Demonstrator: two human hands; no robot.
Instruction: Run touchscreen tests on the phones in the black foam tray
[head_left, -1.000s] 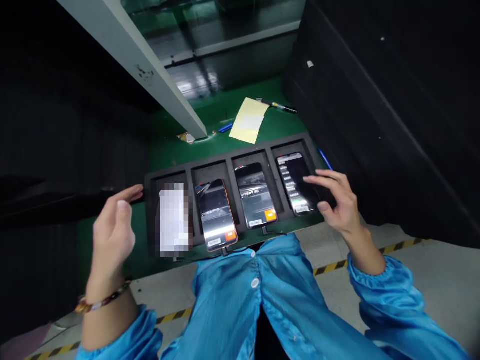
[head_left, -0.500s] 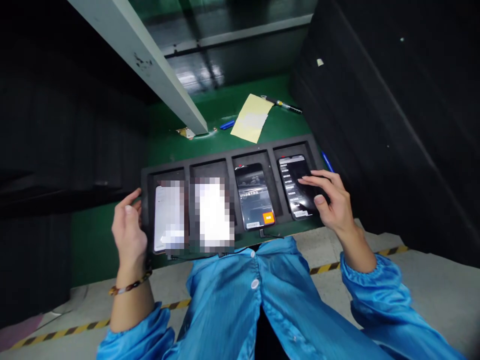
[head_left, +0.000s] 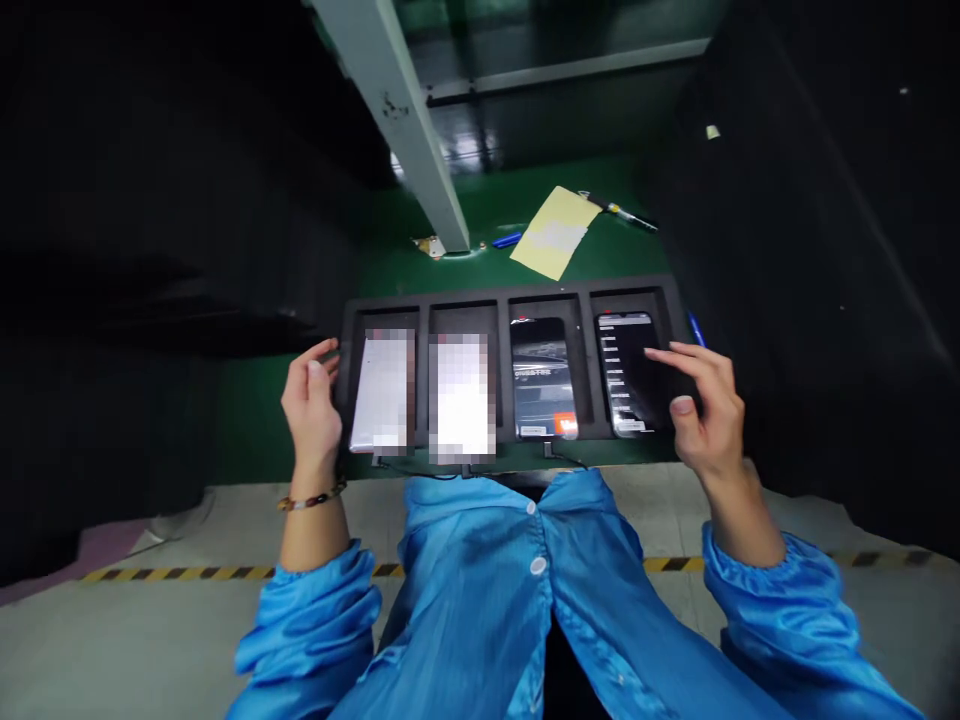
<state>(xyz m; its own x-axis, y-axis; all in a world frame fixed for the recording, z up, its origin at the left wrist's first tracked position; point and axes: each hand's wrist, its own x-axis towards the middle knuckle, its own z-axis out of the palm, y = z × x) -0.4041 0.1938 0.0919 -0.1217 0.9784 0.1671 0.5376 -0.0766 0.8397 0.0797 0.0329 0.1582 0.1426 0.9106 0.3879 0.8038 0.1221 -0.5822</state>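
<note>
A black foam tray (head_left: 504,375) with several compartments lies on the green tabletop. At its right end a phone (head_left: 628,380) shows a dark screen with a list; the index finger of my right hand (head_left: 705,405) points at its right side, fingers stretched and holding nothing. Whether the fingertip touches the glass, I cannot tell. The neighbouring phone (head_left: 544,385) displays text and an orange button. Two phones further left, a pale one (head_left: 379,390) and a brightly lit one (head_left: 459,395), have blurred screens. My left hand (head_left: 311,410) is by the tray's left edge, fingers loosely bent and apart.
Cables (head_left: 420,472) run along the tray's front edge. Behind it lie a yellow paper (head_left: 556,232), a black pen (head_left: 630,215) and a blue pen cap (head_left: 506,240). A grey post (head_left: 420,130) stands at the back. Dark panels (head_left: 825,250) flank both sides.
The view has turned and shifted, so the tray looks level and further right. My right hand stays over the right-end phone, its fingertips slightly nearer that phone's right edge. My left hand stays beside the tray.
</note>
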